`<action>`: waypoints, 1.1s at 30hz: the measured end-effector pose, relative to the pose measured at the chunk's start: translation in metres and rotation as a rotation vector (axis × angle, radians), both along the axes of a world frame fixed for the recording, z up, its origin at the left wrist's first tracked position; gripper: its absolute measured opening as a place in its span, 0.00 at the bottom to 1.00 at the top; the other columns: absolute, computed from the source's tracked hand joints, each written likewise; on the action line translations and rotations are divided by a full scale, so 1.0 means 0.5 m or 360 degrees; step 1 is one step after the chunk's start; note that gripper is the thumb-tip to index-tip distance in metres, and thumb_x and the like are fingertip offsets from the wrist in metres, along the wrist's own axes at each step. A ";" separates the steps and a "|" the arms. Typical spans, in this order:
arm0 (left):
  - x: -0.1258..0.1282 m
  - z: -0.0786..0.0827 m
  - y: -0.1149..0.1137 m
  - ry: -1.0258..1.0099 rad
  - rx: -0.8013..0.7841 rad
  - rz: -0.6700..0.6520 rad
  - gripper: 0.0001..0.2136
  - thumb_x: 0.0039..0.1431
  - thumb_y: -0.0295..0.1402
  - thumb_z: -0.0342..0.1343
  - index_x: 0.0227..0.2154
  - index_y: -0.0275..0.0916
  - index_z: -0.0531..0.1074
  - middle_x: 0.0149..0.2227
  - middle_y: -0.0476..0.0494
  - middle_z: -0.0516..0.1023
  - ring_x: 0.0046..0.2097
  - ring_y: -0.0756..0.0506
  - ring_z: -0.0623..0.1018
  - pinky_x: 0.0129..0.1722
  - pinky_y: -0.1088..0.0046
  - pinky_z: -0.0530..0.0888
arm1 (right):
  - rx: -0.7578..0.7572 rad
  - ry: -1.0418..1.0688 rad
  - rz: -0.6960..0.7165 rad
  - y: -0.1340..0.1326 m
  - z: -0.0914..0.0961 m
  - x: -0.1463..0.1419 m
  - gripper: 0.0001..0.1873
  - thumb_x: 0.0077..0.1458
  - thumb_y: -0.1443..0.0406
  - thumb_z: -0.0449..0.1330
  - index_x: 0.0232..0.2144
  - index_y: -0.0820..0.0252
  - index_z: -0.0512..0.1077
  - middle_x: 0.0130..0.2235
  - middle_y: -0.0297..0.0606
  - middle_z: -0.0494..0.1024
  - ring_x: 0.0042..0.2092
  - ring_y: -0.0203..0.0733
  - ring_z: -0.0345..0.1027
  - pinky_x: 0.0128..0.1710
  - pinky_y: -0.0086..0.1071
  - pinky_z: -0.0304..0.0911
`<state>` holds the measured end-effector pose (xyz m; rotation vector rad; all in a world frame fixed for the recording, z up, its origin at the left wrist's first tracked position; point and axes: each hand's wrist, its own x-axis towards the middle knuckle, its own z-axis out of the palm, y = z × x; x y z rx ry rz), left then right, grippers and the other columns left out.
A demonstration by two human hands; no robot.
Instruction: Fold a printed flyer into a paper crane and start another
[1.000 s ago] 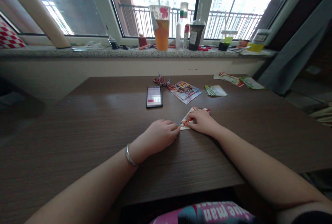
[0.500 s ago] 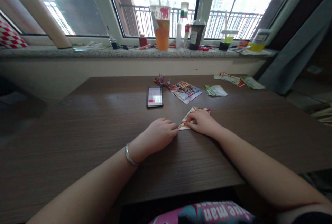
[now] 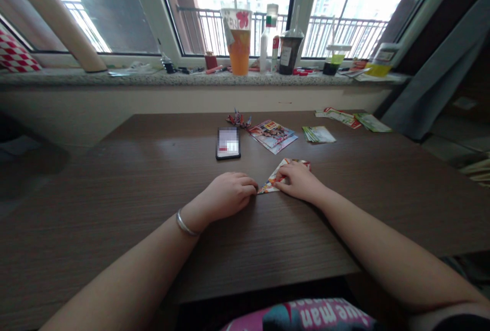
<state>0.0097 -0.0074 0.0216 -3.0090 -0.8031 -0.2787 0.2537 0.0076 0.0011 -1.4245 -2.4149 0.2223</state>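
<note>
A folded piece of printed paper (image 3: 272, 184), white with orange and red patches, lies on the table with a pointed tip toward the left. My left hand (image 3: 233, 192) has its fingers curled together, fingertips at that tip; a silver bangle circles the wrist. Over the paper's right part rests my right hand (image 3: 299, 179), its thumb and fingers bent onto the sheet and pressing it against the tabletop. Part of the paper is hidden beneath this hand.
Beyond my hands lie a phone (image 3: 228, 143), a folded paper figure (image 3: 239, 119), colourful printed sheets (image 3: 273, 136) and a stack of slips (image 3: 319, 134). More leaflets (image 3: 372, 122) are at the far right. Drink cups (image 3: 240, 50) and bottles stand on the windowsill (image 3: 184, 79).
My left hand has shifted a little to the left, and the paper's pointed tip now reaches further left. My right hand stays in place on the paper.
</note>
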 end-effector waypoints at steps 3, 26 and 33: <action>0.000 -0.013 0.008 -0.0114 -0.0091 0.0048 0.10 0.60 0.26 0.50 0.41 0.39 0.74 0.44 0.44 0.78 0.46 0.46 0.76 0.49 0.69 0.72 | 0.0002 0.0054 0.0079 0.001 -0.005 0.000 0.09 0.55 0.59 0.61 0.28 0.58 0.73 0.35 0.40 0.78 0.42 0.45 0.68 0.45 0.38 0.60; 0.028 -0.018 -0.003 -0.0176 0.0135 -0.0017 0.09 0.63 0.30 0.49 0.42 0.36 0.73 0.44 0.38 0.76 0.47 0.43 0.74 0.48 0.65 0.73 | 0.0198 0.0216 0.0104 0.000 -0.009 -0.014 0.27 0.51 0.55 0.64 0.51 0.57 0.68 0.52 0.46 0.70 0.54 0.51 0.61 0.54 0.46 0.58; 0.024 -0.033 -0.003 -0.0131 0.0064 0.0006 0.09 0.65 0.32 0.49 0.41 0.39 0.73 0.45 0.40 0.74 0.49 0.44 0.73 0.51 0.64 0.72 | 0.0048 0.0406 -0.0092 0.010 -0.022 -0.010 0.39 0.47 0.59 0.66 0.60 0.61 0.58 0.54 0.48 0.70 0.55 0.50 0.64 0.55 0.45 0.59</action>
